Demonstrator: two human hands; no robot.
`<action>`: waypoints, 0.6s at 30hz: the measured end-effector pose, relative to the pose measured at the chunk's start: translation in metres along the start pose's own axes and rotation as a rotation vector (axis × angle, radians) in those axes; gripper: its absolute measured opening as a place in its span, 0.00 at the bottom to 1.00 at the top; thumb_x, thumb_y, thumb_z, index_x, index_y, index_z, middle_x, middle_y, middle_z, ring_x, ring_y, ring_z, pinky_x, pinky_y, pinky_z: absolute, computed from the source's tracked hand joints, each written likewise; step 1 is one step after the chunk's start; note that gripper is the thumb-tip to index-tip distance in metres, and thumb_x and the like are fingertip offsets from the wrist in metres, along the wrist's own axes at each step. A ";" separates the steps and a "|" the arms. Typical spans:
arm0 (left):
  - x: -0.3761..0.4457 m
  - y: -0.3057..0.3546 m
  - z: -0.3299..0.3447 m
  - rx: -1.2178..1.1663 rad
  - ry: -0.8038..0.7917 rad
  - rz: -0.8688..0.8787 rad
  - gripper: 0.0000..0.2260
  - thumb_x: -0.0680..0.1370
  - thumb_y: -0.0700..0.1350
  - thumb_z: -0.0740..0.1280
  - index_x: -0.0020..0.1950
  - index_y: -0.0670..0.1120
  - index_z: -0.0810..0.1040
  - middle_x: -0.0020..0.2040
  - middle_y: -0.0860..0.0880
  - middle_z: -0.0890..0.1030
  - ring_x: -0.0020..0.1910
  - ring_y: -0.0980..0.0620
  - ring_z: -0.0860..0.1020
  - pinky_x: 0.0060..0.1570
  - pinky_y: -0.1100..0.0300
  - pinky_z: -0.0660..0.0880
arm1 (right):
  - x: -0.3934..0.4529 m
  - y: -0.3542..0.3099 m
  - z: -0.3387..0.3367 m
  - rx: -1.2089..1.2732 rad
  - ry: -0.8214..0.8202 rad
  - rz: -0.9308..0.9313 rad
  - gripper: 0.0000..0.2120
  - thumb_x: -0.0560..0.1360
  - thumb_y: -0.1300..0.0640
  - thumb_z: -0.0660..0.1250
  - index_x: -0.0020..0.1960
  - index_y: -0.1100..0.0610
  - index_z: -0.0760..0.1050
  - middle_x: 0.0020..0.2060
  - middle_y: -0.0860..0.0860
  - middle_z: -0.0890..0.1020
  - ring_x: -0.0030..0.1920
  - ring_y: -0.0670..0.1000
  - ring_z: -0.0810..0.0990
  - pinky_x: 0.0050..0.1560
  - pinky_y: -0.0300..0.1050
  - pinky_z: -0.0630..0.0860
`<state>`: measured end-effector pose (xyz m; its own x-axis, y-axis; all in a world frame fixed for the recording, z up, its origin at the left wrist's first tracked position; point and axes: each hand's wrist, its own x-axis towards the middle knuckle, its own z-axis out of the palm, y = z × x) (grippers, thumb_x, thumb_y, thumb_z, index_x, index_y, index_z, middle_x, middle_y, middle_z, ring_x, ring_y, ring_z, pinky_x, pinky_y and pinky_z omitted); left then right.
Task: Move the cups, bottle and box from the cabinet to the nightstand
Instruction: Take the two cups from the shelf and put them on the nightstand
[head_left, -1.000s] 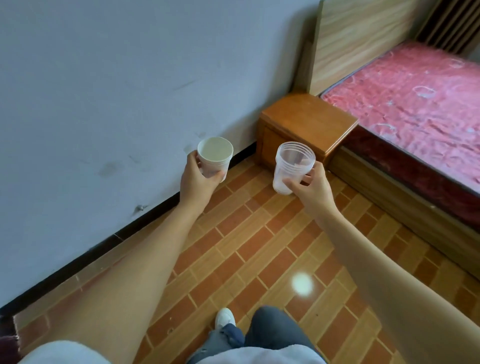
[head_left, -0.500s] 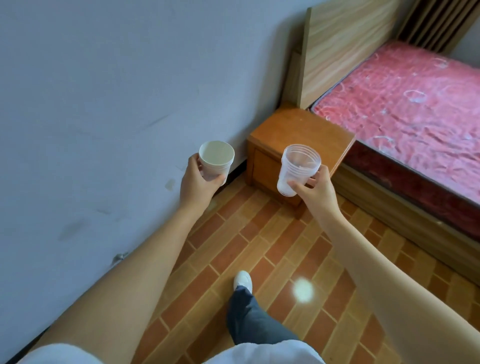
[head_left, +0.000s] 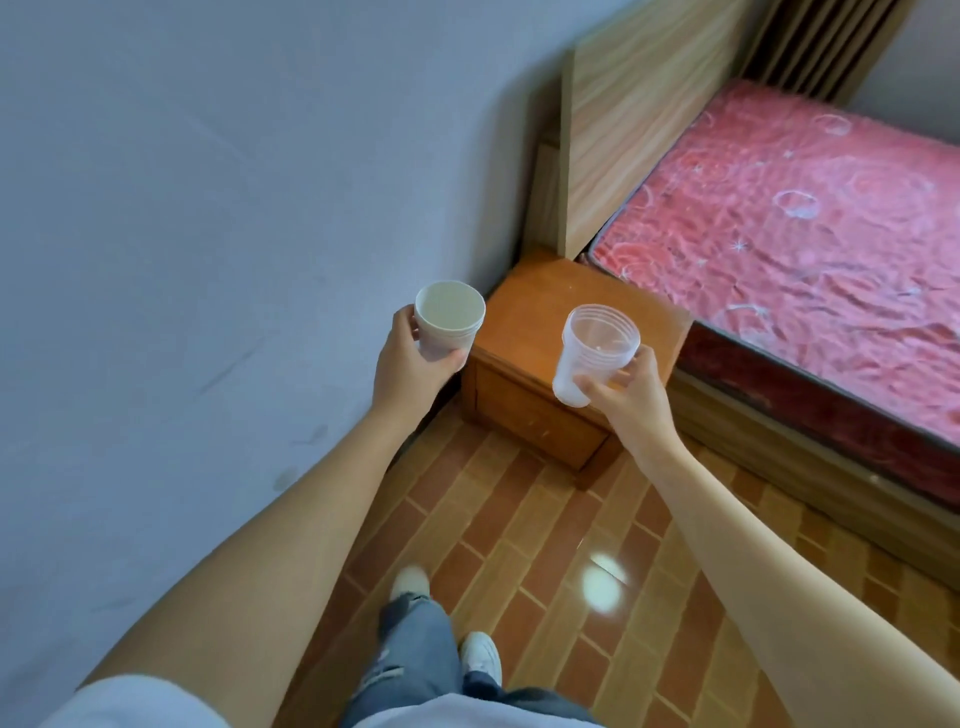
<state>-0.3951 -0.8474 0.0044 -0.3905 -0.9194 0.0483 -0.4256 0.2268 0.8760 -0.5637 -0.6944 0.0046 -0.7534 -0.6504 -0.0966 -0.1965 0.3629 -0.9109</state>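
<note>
The left hand (head_left: 410, 364) is wrapping its fingers round the side of a white cup (head_left: 449, 322), and the right hand (head_left: 631, 395) is pinching a clear plastic cup (head_left: 592, 353) low on its wall, thumb in front. Both cups are being carried upright and apart (probably so each can be set down separately), hanging in the air just short of the wooden nightstand (head_left: 545, 301), which is sitting between the wall and the bed (head_left: 805, 234). The bottle and box are not showing here.
</note>
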 end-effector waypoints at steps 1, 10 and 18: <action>0.013 0.001 0.006 -0.005 -0.018 0.004 0.30 0.69 0.46 0.74 0.66 0.44 0.65 0.64 0.47 0.73 0.61 0.49 0.72 0.53 0.60 0.71 | 0.010 -0.001 0.002 -0.001 0.009 0.007 0.27 0.70 0.56 0.72 0.65 0.58 0.63 0.59 0.50 0.75 0.60 0.49 0.73 0.50 0.40 0.72; 0.152 0.012 0.051 -0.049 -0.182 0.088 0.30 0.69 0.45 0.75 0.66 0.45 0.65 0.65 0.47 0.73 0.62 0.51 0.72 0.51 0.63 0.70 | 0.113 -0.015 0.025 0.013 0.175 0.079 0.27 0.70 0.57 0.72 0.64 0.59 0.64 0.56 0.49 0.73 0.61 0.51 0.73 0.50 0.41 0.69; 0.264 0.033 0.102 -0.075 -0.384 0.157 0.28 0.69 0.44 0.75 0.63 0.44 0.66 0.55 0.54 0.71 0.52 0.56 0.71 0.48 0.63 0.72 | 0.194 -0.021 0.033 0.045 0.327 0.164 0.28 0.70 0.57 0.72 0.65 0.58 0.62 0.61 0.53 0.74 0.60 0.51 0.74 0.46 0.36 0.69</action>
<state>-0.5953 -1.0499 -0.0025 -0.7279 -0.6856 0.0141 -0.2816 0.3177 0.9054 -0.6853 -0.8503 -0.0081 -0.9347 -0.3360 -0.1157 -0.0347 0.4105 -0.9112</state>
